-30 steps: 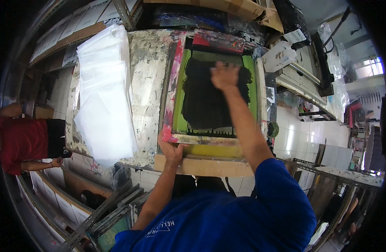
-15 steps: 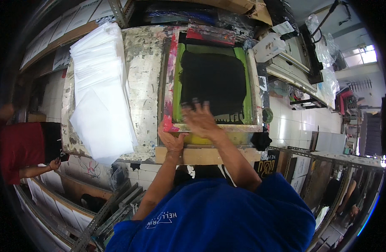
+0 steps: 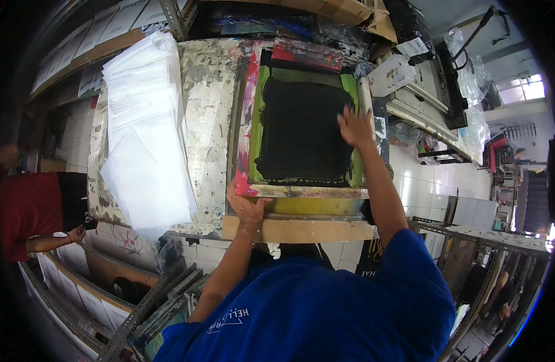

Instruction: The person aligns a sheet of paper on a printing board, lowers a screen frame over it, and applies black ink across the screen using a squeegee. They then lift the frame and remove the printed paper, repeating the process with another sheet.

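A screen printing frame, its side smeared pink, lies on the worn table in front of me. Black ink covers most of its mesh, with green strips along both sides. My left hand is closed around the frame's near left corner, thumb to the right; some of its fingers are hidden. Over the right edge of the black area is my right hand, fingers spread and holding nothing. Whether it touches the mesh I cannot tell. A red-stained bar rests across the frame's far end.
A tall stack of white sheets lies on the table's left part. At far left a person in a red shirt holds a small dark object. A stained white container stands beyond the frame's right side. Shelving is at lower left.
My right hand has moved from the near left of the inked area to its right edge. The drips along the ink's near edge are gone; black now reaches closer. My left hand keeps its grip.
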Motion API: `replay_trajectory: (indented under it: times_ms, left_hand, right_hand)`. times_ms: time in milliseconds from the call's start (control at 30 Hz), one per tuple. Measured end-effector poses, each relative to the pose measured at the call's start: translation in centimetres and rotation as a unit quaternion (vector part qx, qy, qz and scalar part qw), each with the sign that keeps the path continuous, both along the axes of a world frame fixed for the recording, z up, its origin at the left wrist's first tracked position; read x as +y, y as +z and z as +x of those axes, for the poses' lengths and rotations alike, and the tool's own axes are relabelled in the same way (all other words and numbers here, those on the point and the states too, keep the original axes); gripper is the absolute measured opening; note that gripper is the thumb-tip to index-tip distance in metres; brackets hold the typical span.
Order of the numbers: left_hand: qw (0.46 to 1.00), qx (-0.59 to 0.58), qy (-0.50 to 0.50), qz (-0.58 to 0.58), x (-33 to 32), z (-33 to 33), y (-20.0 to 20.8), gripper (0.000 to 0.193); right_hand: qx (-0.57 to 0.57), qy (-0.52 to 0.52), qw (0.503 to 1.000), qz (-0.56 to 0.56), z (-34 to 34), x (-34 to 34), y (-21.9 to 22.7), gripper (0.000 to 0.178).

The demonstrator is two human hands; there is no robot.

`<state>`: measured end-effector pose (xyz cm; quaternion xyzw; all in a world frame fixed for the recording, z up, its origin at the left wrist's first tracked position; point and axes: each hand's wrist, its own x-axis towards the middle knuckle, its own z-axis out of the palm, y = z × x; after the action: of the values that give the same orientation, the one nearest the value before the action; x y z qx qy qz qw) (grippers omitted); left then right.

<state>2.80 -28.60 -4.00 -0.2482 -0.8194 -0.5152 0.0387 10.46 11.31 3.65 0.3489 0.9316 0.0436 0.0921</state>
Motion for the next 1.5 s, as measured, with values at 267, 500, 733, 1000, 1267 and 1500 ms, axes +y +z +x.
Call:
replay_trajectory:
  times_ms: [267,500,733,1000,1267,1500]
  left_hand:
    - [0.998,-0.057,0.014,0.006,-1.1,0.4,-0.8,0.116]
    - [0.997,-0.043,0.044,-0.051,-1.7,0.8,-2.6,0.115]
    - [0.997,-0.045,0.041,-0.045,-1.4,0.7,-2.5,0.088]
    - [0.995,-0.031,0.049,-0.083,-1.8,0.8,-2.3,0.094]
    - [0.997,-0.051,0.047,-0.035,-1.3,0.5,-2.4,0.1]
    - [0.997,-0.061,0.034,-0.029,-1.4,0.2,-2.6,0.093]
  right_hand:
    - [0.086,0.265,0.955,-0.099,-4.6,-14.2,2.7,0.052]
    - [0.04,0.243,0.956,-0.159,6.3,-11.4,3.4,0.059]
    - [0.142,0.298,0.927,-0.176,-8.3,-11.7,-0.3,0.061]
    - [0.035,0.054,0.998,-0.021,-7.2,0.7,0.7,0.057]
    - [0.068,0.074,0.995,-0.017,3.5,-5.0,2.3,0.032]
    - [0.379,-0.059,0.918,0.102,8.2,2.1,5.0,0.027]
